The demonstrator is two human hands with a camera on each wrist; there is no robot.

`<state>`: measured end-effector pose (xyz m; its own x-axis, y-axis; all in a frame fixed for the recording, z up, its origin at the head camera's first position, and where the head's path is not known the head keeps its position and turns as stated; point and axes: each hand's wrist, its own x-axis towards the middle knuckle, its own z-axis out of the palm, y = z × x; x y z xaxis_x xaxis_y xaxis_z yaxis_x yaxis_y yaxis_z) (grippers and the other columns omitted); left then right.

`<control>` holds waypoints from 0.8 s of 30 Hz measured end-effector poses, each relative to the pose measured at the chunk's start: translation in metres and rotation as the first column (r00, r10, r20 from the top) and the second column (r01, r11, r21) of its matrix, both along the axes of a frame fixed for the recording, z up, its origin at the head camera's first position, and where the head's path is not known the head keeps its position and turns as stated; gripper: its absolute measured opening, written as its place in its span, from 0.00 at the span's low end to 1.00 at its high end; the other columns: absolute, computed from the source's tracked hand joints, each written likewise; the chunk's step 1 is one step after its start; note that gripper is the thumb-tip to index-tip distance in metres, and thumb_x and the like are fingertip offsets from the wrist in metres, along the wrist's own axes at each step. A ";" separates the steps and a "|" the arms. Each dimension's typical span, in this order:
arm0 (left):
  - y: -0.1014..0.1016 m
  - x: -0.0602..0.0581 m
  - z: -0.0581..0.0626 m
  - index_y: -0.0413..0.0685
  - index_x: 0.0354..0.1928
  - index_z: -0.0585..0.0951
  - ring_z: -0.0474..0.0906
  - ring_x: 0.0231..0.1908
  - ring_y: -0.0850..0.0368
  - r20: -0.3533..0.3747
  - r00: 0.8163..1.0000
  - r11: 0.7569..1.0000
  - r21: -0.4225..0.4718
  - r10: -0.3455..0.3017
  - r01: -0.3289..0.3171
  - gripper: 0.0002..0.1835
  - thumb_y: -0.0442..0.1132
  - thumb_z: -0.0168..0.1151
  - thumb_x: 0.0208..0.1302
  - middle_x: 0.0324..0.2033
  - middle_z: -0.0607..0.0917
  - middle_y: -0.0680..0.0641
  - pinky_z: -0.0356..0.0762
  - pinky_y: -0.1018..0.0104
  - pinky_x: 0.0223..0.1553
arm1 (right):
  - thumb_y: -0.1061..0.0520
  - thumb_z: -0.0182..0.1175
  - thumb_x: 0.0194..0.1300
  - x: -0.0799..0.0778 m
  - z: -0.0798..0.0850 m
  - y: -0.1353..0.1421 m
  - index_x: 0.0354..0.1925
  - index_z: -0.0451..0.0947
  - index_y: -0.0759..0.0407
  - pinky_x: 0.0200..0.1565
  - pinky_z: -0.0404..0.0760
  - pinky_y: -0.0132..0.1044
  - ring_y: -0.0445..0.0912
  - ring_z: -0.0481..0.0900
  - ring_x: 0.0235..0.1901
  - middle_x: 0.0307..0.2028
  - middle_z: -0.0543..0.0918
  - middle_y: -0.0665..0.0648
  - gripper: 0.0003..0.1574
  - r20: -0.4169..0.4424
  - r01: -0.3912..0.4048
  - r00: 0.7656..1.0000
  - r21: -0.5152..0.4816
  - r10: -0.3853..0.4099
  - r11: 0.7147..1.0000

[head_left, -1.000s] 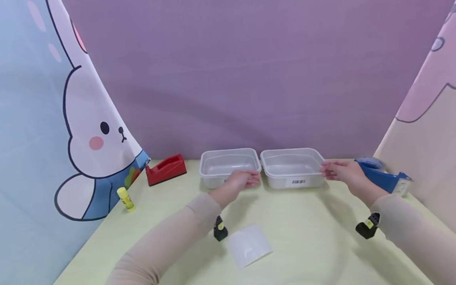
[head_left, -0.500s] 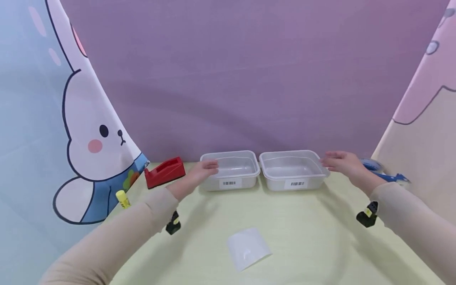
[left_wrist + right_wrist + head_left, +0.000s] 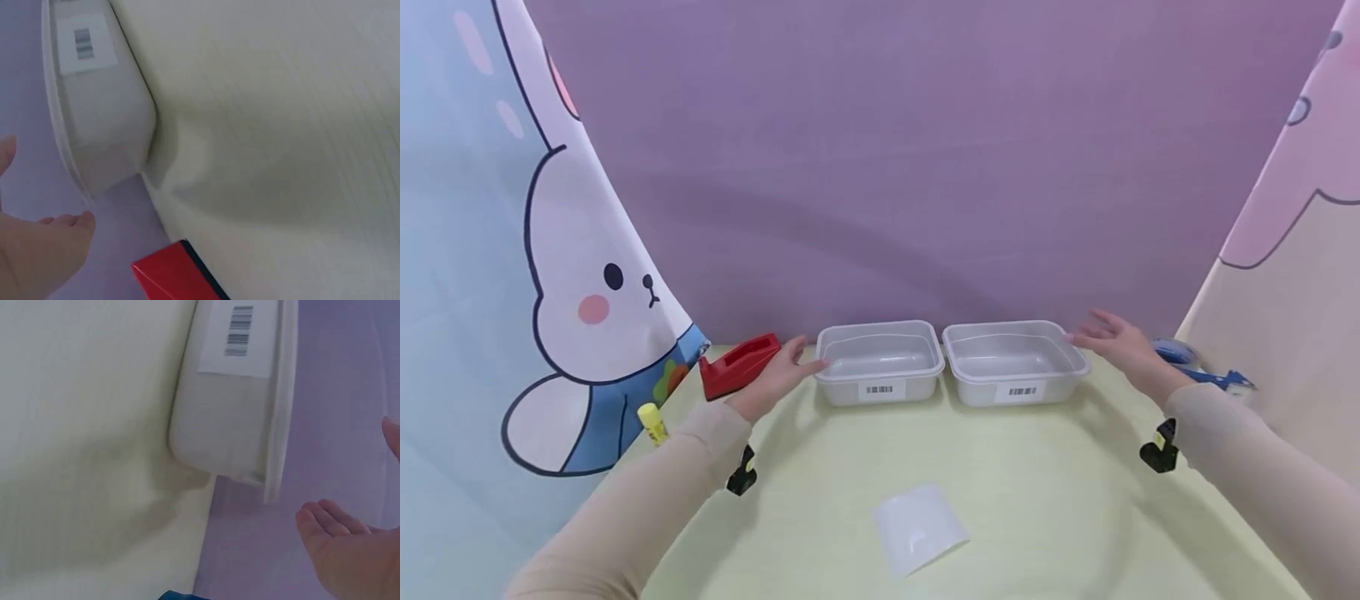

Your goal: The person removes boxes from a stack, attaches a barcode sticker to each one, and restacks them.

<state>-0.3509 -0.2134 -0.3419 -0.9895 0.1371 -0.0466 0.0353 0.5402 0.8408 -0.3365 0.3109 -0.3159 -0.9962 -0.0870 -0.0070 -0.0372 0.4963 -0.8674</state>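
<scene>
Two clear-white plastic containers stand side by side against the back wall: the left container (image 3: 880, 392) and the right container (image 3: 1018, 392), each with a barcode label on its front. My left hand (image 3: 781, 375) is at the left container's outer end, fingers relaxed and thumb towards the rim. At the right container's outer end my right hand (image 3: 1116, 342) is raised with fingers loosely extended. In both wrist views a gap shows between the fingers (image 3: 312, 525) and the container, and neither hand holds anything.
A red tape dispenser (image 3: 737, 367) sits behind the left hand, with a yellow glue stick (image 3: 653, 423) nearer on the left. Blue tape dispenser (image 3: 1221, 379) lies at the right, partly behind the right arm. A translucent white sheet (image 3: 920, 529) lies on the table in front.
My left hand has moved left, from in front of the left container to its outer end, uncovering the label. The right hand stays near the right container's end, its fingers slightly raised.
</scene>
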 end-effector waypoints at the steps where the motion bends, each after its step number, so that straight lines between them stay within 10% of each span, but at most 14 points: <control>1: -0.001 -0.003 -0.003 0.44 0.76 0.44 0.45 0.75 0.39 -0.003 1.000 1.000 -0.002 0.005 -0.005 0.46 0.51 0.58 0.68 0.76 0.49 0.38 0.54 0.43 0.72 | 0.40 0.59 0.66 -0.001 -0.004 0.002 0.76 0.25 0.57 0.70 0.48 0.67 0.67 0.44 0.73 0.74 0.49 0.69 0.64 0.004 -0.006 1.000 -0.010 0.006 1.000; 8: -0.006 -0.022 -0.027 0.38 0.75 0.44 0.45 0.74 0.38 -0.013 1.000 1.000 0.031 0.005 -0.004 0.44 0.46 0.58 0.69 0.75 0.49 0.35 0.50 0.46 0.74 | 0.44 0.60 0.67 -0.009 -0.028 0.006 0.75 0.22 0.58 0.69 0.49 0.67 0.68 0.42 0.73 0.74 0.44 0.71 0.64 0.020 -0.031 0.999 0.020 0.031 0.999; 12: -0.003 -0.026 -0.035 0.36 0.75 0.47 0.47 0.74 0.39 -0.001 0.999 0.995 0.099 -0.033 0.033 0.40 0.42 0.55 0.70 0.74 0.51 0.34 0.50 0.48 0.74 | 0.48 0.57 0.70 -0.009 -0.038 0.004 0.75 0.37 0.69 0.68 0.55 0.67 0.69 0.50 0.71 0.72 0.51 0.75 0.53 0.012 -0.025 1.000 0.116 0.024 0.993; 24: 0.003 -0.022 -0.028 0.34 0.73 0.53 0.55 0.71 0.37 -0.002 0.994 0.973 0.203 -0.110 0.108 0.31 0.32 0.44 0.69 0.72 0.58 0.33 0.54 0.46 0.73 | 0.57 0.43 0.75 -0.006 -0.044 -0.005 0.72 0.43 0.74 0.62 0.72 0.55 0.68 0.64 0.65 0.68 0.57 0.79 0.37 0.045 0.049 0.997 0.129 -0.055 0.990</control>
